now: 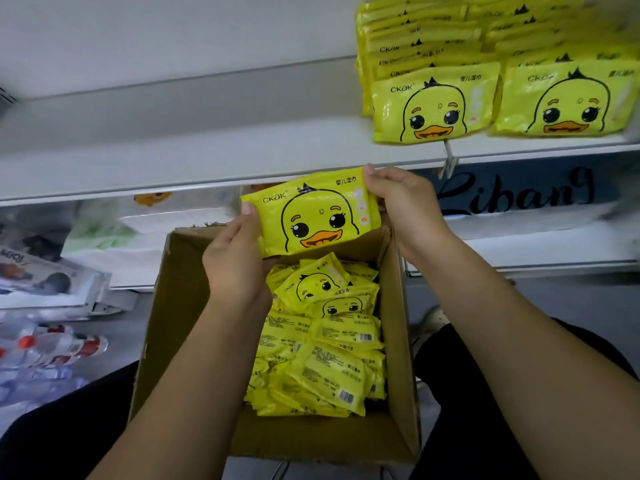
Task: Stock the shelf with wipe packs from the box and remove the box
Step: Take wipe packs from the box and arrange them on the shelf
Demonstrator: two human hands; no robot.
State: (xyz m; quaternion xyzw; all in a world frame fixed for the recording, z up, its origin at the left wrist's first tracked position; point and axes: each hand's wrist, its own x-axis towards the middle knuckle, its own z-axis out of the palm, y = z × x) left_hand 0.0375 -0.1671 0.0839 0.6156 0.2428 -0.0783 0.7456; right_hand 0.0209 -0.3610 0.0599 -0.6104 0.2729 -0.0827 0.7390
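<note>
The left hand and right hand pinch one yellow pack by its two short ends, thumbs on the duck-printed face, fingers behind, holding it flat above the open box. This looks like the stocking step: one pack lifted out, not yet placed. The next move likely calls for raising it to the shelf just above the hands, where two stacks already sit up and to the right, and bare board lies up and to the left. The pack is glossy, soft film, pillow-shaped with crimped edges, so it should flex under grip. Below the hands, many loose packs fill the corrugated cardboard box, so much stocking remains.
</note>
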